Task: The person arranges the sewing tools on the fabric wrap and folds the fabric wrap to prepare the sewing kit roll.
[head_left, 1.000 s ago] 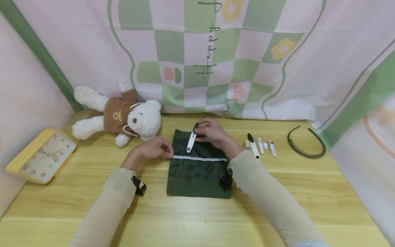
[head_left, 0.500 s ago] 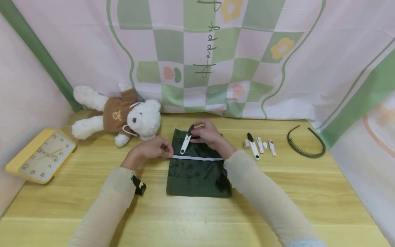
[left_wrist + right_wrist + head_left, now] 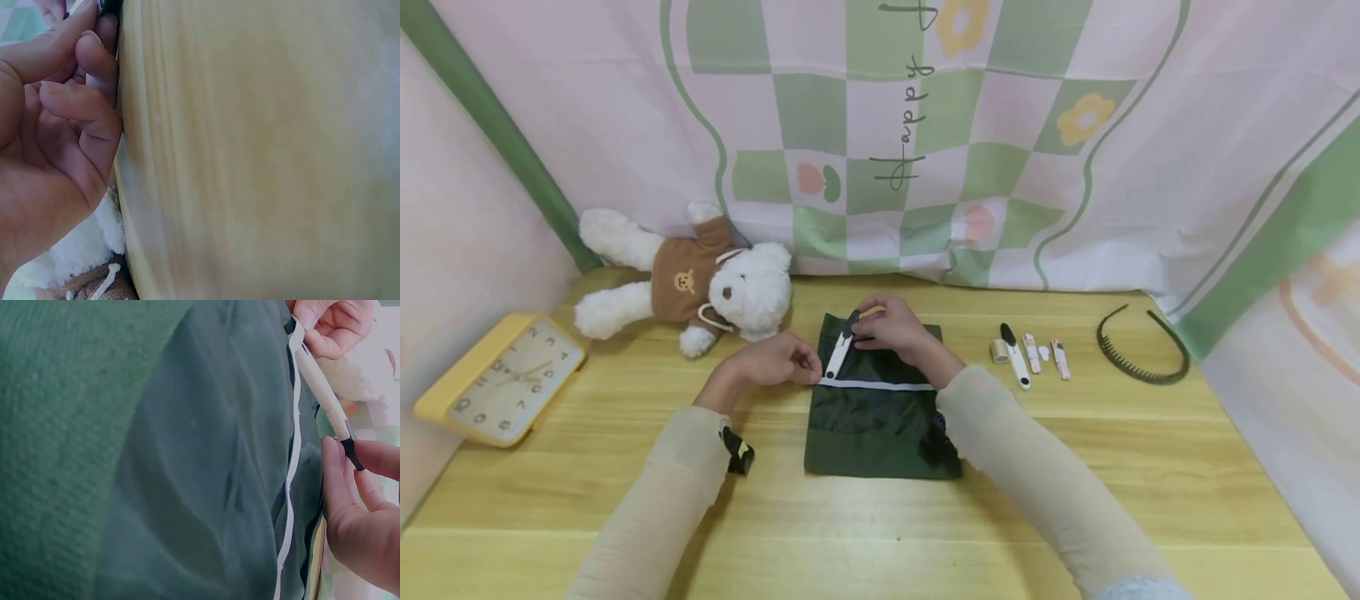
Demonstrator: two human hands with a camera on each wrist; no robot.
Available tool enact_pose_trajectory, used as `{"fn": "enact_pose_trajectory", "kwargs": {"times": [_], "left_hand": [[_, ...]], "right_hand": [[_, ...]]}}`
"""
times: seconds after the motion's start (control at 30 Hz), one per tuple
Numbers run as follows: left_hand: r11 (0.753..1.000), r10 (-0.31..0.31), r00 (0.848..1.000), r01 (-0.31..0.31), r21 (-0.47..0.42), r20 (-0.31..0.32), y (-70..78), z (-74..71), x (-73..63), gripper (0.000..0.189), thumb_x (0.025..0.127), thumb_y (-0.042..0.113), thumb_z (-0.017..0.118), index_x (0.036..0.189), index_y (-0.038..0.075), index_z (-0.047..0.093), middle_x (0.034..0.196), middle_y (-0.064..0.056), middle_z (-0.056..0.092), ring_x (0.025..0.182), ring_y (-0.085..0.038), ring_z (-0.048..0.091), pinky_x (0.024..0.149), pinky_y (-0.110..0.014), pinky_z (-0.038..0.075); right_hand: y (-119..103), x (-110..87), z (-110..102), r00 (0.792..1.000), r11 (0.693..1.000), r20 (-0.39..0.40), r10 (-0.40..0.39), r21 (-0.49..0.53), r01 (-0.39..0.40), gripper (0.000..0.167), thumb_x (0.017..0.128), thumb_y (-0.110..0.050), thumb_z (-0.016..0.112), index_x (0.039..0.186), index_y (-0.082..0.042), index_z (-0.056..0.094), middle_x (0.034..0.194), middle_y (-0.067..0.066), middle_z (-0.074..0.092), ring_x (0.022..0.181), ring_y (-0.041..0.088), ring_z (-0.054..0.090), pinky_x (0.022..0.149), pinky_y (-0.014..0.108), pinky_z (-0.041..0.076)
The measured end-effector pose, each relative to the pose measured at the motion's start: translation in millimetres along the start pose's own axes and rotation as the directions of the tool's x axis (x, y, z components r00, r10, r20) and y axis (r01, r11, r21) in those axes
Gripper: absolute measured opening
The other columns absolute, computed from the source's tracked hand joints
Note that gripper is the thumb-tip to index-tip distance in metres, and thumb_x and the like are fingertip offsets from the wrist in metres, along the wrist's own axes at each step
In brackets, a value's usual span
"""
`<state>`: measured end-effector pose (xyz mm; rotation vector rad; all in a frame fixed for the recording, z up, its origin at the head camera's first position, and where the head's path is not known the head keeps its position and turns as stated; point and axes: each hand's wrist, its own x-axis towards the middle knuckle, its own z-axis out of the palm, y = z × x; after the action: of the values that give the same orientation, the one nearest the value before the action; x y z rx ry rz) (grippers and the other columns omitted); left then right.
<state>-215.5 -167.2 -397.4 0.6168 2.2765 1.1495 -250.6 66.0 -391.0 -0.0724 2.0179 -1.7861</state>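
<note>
A dark green cloth point(image 3: 880, 454) lies flat on the table, a narrow white elastic band point(image 3: 880, 385) running across it. At the cloth's left edge my left hand point(image 3: 772, 360) pinches the band's end between thumb and forefinger. My right hand point(image 3: 895, 327) holds a slim white tool with a black end, shaped like thread snips point(image 3: 838, 352). Its fingers grip the black end, and the white end points down at the band, close to my left fingertips. In the right wrist view the snips point(image 3: 322, 387) slant from the band to my right fingers.
On the right lie a second pair of snips point(image 3: 1017, 358), a thread spool point(image 3: 999, 351), two small pink-and-white pieces point(image 3: 1032, 353) and a dark toothed headband point(image 3: 1138, 367). A plush toy point(image 3: 688, 279) and a yellow clock point(image 3: 505, 379) occupy the left.
My right hand has moved left with the snips, bringing their white end down to the band beside my left fingers. My left hand stays in place at the cloth's edge.
</note>
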Motion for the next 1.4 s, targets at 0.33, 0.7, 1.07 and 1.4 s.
{"fn": "enact_pose_trajectory", "kwargs": {"times": [0.33, 0.7, 1.07, 1.4], "left_hand": [[1.0, -0.008, 1.0, 0.008, -0.009, 0.003, 0.5, 0.9, 0.0, 0.01, 0.097, 0.004, 0.066, 0.091, 0.003, 0.074, 0.079, -0.001, 0.064, 0.067, -0.015, 0.051, 0.063, -0.029, 0.043], [1.0, 0.003, 1.0, -0.003, -0.009, 0.017, -0.3, -0.1, 0.3, 0.01, 0.098, 0.005, 0.065, 0.093, 0.001, 0.072, 0.08, -0.002, 0.063, 0.067, -0.014, 0.049, 0.062, -0.029, 0.042], [1.0, 0.009, 1.0, -0.008, -0.03, 0.02, -1.1, 0.3, 0.4, 0.011, 0.098, 0.002, 0.065, 0.091, 0.001, 0.073, 0.078, -0.001, 0.063, 0.066, -0.013, 0.049, 0.061, -0.027, 0.042], [1.0, 0.009, 1.0, -0.009, -0.02, 0.018, 0.0, 0.1, 0.0, 0.011, 0.098, 0.001, 0.064, 0.092, 0.001, 0.073, 0.08, -0.002, 0.064, 0.07, -0.014, 0.053, 0.064, -0.029, 0.045]], "right_hand": [[3, 0.4, 5, 1.0, 0.998, 0.024, -0.013, -0.053, 0.015, 0.031, 0.097, 0.007, 0.06, 0.127, 0.007, 0.052, 0.115, 0.027, 0.065, 0.094, 0.03, 0.069, 0.084, 0.039, 0.059], [6, -0.9, 11, 0.998, 0.992, 0.058, -0.007, -0.126, 0.014, 0.033, 0.097, 0.005, 0.063, 0.129, 0.007, 0.055, 0.116, 0.026, 0.066, 0.098, 0.031, 0.068, 0.085, 0.04, 0.059], [2, -0.5, 18, 0.996, 0.981, 0.086, -0.016, -0.192, 0.032, 0.032, 0.098, 0.003, 0.062, 0.129, 0.006, 0.057, 0.119, 0.024, 0.066, 0.108, 0.033, 0.066, 0.09, 0.039, 0.056], [4, -0.5, 18, 0.995, 0.966, 0.099, -0.032, -0.251, 0.056, 0.034, 0.098, 0.001, 0.063, 0.131, 0.005, 0.056, 0.119, 0.023, 0.065, 0.106, 0.032, 0.066, 0.091, 0.038, 0.055]]}}
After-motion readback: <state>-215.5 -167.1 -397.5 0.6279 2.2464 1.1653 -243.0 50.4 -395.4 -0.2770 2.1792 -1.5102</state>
